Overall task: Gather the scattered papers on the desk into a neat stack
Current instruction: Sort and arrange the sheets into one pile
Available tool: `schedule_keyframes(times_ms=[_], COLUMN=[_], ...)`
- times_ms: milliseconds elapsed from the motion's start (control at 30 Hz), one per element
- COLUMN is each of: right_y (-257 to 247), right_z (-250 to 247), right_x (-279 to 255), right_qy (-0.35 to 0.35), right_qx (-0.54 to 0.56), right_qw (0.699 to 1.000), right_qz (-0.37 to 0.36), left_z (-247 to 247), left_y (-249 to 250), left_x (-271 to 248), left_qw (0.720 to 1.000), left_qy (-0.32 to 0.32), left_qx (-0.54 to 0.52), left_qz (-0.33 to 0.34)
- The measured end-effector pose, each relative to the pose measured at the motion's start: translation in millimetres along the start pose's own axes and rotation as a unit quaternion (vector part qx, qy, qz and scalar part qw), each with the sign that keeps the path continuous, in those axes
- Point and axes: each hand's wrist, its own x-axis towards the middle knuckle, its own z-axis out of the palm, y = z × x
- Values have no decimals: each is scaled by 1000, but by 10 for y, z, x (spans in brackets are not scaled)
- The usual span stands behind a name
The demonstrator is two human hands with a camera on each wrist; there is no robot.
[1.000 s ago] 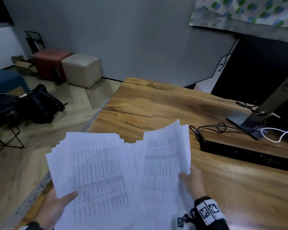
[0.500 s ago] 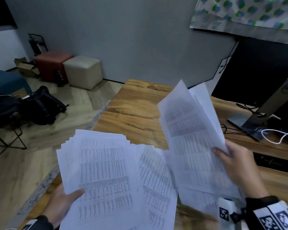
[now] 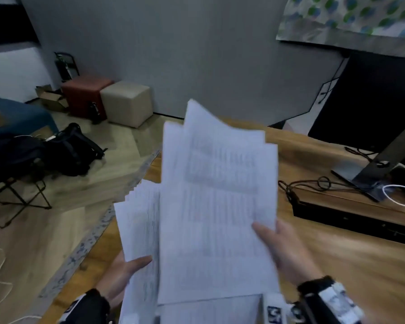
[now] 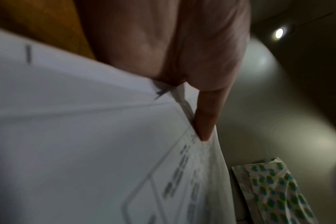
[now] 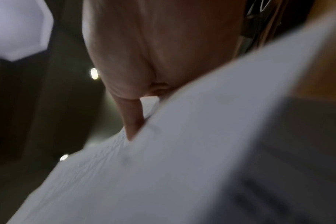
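Observation:
Both hands hold printed white papers up above the near edge of the wooden desk (image 3: 337, 260). My left hand (image 3: 124, 272) grips a fanned bundle of sheets (image 3: 140, 220) by its lower left side, thumb on top. My right hand (image 3: 278, 244) grips a second bundle (image 3: 215, 206) by its right edge; that bundle lies over the left one and its top corners stick out unevenly. In the left wrist view the thumb (image 4: 205, 119) presses on the printed sheet (image 4: 86, 151). In the right wrist view the thumb (image 5: 132, 118) pinches the paper (image 5: 182, 166). The picture is motion-blurred.
A monitor stand (image 3: 381, 164) with black and white cables (image 3: 323, 183) sits at the desk's right, beside a black cable tray (image 3: 351, 220). On the floor at left lie a black bag (image 3: 73, 150), a folding chair frame, and two cube stools (image 3: 126, 101).
My right hand has swung its bundle from the right over onto the left bundle. The left hand has raised its sheets and moved them inward; no sheet is left lying on the desk between them.

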Motion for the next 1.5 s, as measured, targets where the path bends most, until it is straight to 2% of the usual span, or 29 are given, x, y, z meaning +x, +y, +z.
schedule_keyframes(times_ms=[67,167,267,333,367,433,500,567,667,733,800,900,967,1000,1033,1067,1100,1167,1233,1367,1500], right_y=[384,875,1080,1152,1165,1165,1182,1182,1066,1024,947,866,824,831,829,826,814,823,858,974,1034], right_z=[178,370,544,609,621,626,536,404,197,94,8,-161,-336,-454,-581,-709,-824,-1044,-1215,-1387,-1376], right_x=[173,316,303,316,316,299,288,251,150,101,50,-9,-44,-65,-93,-134,-177,-247,-304,-385,-404], right_qy=[-8,-29,-69,-78,-83,-60,-17,2,-22,-65,-93,-93,-70,-59,-42,-24,-6,21,34,55,76], right_qx=[-95,-186,-213,-215,-222,-235,-173,-28,138,183,201,201,199,200,194,185,177,169,173,185,173], right_qw=[995,980,967,965,964,963,979,994,987,979,972,970,972,972,975,977,979,980,977,973,974], right_qz=[6,69,119,126,122,115,108,110,77,64,82,97,105,106,105,101,99,103,117,124,125], left_z=[20,-30,-43,-20,4,42,80,89,163,264,408,719,891,928,943,956,971,1043,1176,1393,1438], left_y=[-27,-110,-142,-148,-146,-115,-47,39,128,175,186,133,23,-56,-156,-250,-334,-466,-549,-614,-604], left_x=[12,32,16,31,40,39,5,-34,-70,-56,-33,25,140,215,317,392,444,476,486,588,675], left_qw=[1000,997,995,998,999,997,995,993,990,991,993,996,997,994,985,965,924,811,754,694,692], left_qy=[16,58,62,48,48,32,5,-33,-91,-106,-112,-93,-34,17,71,124,170,196,192,189,202], left_qx=[23,-20,-63,-36,10,67,83,102,97,74,33,18,69,108,155,232,344,551,627,692,687], left_qz=[-10,-38,-56,-19,-2,37,55,58,53,40,21,-1,0,-5,-13,-14,-7,-7,-33,-67,-97])
